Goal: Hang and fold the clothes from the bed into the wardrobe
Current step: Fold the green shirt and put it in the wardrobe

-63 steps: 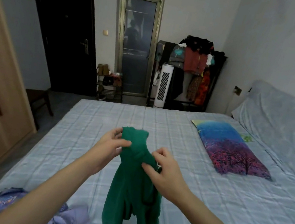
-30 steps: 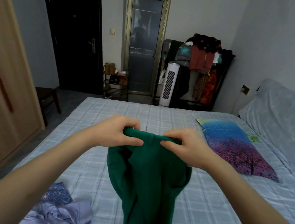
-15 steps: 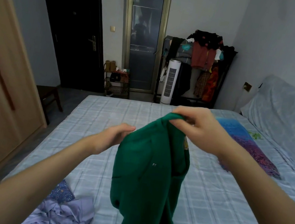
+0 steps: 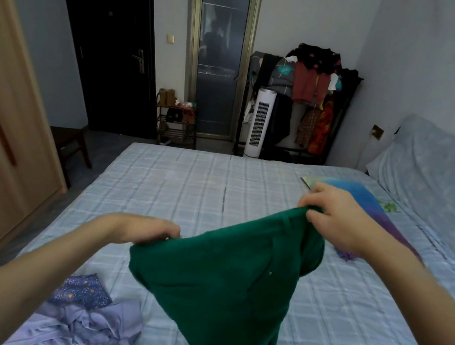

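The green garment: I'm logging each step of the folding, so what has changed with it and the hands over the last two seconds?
The hands started close together at the green garment's top, then spread apart along its edge; the right rose and the left dropped, stretching it wide. Both grip it throughout. The lilac clothes and pillow stayed on the bed.

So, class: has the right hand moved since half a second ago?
Yes. The right hand, gripping the green trousers, has moved right, now overlapping the pillow; the hands are further apart.
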